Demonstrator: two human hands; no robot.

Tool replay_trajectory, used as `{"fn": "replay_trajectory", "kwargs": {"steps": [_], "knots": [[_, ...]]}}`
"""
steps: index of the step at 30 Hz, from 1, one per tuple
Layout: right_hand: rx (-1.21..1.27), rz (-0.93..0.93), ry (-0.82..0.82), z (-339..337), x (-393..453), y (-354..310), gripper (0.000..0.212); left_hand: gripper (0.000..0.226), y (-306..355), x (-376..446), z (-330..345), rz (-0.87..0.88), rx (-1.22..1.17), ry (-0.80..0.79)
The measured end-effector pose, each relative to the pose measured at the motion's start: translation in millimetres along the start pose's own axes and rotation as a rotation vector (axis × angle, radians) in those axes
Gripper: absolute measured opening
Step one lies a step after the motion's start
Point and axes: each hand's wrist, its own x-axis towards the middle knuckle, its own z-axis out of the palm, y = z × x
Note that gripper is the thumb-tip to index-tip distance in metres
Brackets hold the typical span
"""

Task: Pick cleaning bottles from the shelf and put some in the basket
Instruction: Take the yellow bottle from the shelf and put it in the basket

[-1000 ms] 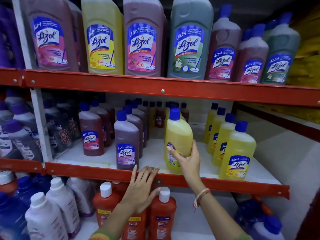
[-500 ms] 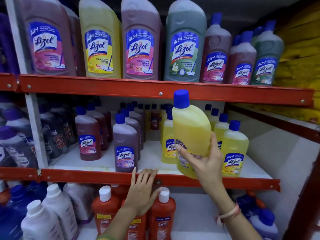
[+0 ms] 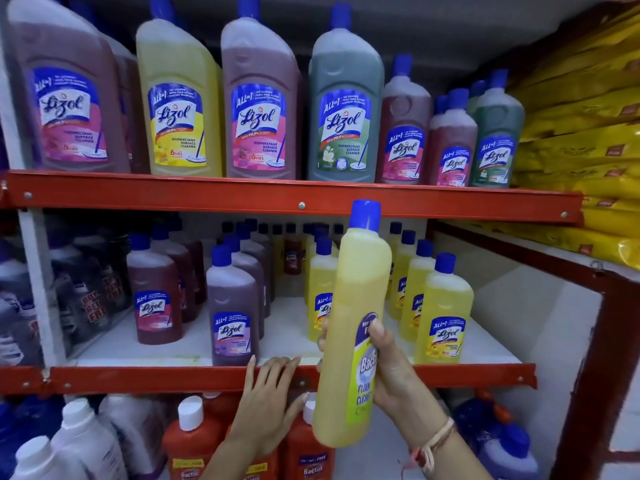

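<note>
My right hand (image 3: 391,372) grips a yellow cleaning bottle (image 3: 356,306) with a blue cap, held upright in front of the middle shelf, clear of its red front edge (image 3: 138,379). My left hand (image 3: 266,407) rests flat with fingers spread against that red edge, just left of the bottle's base, holding nothing. More yellow bottles (image 3: 443,317) stand in rows on the middle shelf behind it, with purple (image 3: 233,313) and maroon (image 3: 154,299) bottles to the left. No basket is in view.
Large Lizol bottles (image 3: 256,109) line the top shelf above a red rail (image 3: 301,202). Orange bottles (image 3: 190,441) and white ones (image 3: 86,441) fill the bottom shelf. Yellow sacks (image 3: 588,133) are stacked on the right, beside a red upright (image 3: 602,341).
My right hand has lifted the yellow bottle off the middle shelf and pulled it out toward me, turning it so its side label faces me. My left hand stays on the red shelf edge.
</note>
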Motion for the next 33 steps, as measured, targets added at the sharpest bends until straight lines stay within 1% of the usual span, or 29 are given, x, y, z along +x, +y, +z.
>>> {"fn": "replay_trajectory", "kwargs": {"steps": [2,6,10,13,15,16,17,18,20,22,25,27,30,33], "knots": [[-0.008,0.02,-0.056,-1.1,-1.6,3.0,0.101,0.066,-0.5,0.7,1.0,-0.01,-0.001,-0.021],[-0.053,0.019,-0.135,-3.0,-1.7,5.1,0.083,0.069,0.7,1.3,1.1,-0.008,0.007,-0.038],[-0.116,0.025,-0.161,-3.0,-0.4,2.2,0.082,0.07,1.0,0.1,0.8,0.001,-0.003,-0.062],[-0.156,0.021,-0.163,-5.1,-1.0,-0.3,0.079,0.08,4.7,1.6,-3.8,-0.004,-0.051,-0.081],[-0.198,0.01,-0.157,-5.5,-2.2,-1.5,0.074,0.09,5.5,6.2,-8.9,-0.032,-0.179,-0.053],[-0.225,0.002,-0.146,-5.5,-2.9,-2.1,0.072,0.09,4.5,9.9,-13.4,-0.078,-0.318,-0.067],[-0.255,-0.007,-0.132,-5.7,-3.8,-2.7,0.07,0.085,3.8,13.8,-21.0,-0.125,-0.486,-0.076],[-0.284,-0.014,-0.117,-6.5,-4.6,-2.9,0.069,0.075,4.2,17.1,-31.3,-0.158,-0.655,-0.068],[-0.343,-0.021,-0.066,-7.3,-5.6,-3.3,0.073,0.057,11.9,22.2,-61.8,-0.196,-0.927,0.005],[-0.39,-0.029,0.002,-8.4,-7.5,-0.8,0.081,0.056,28.0,23.7,-104.1,-0.195,-1.111,0.101],[-0.416,-0.062,0.065,-10.5,-13.1,8.3,0.079,0.062,50.5,21.5,-163.2,-0.053,-1.173,0.175],[-0.419,-0.074,0.084,-12.0,-17.4,16.1,0.074,0.054,58.1,19.8,-180.9,0.053,-1.178,0.172],[-0.424,-0.076,0.137,-18.7,-22.0,29.9,0.068,0.039,63.2,18.9,-180.4,0.059,-1.128,0.094],[-0.449,-0.063,0.178,-24.6,-30.8,44.4,0.058,0.042,67.8,12.8,-163.6,-0.014,-1.16,0.071]]}}
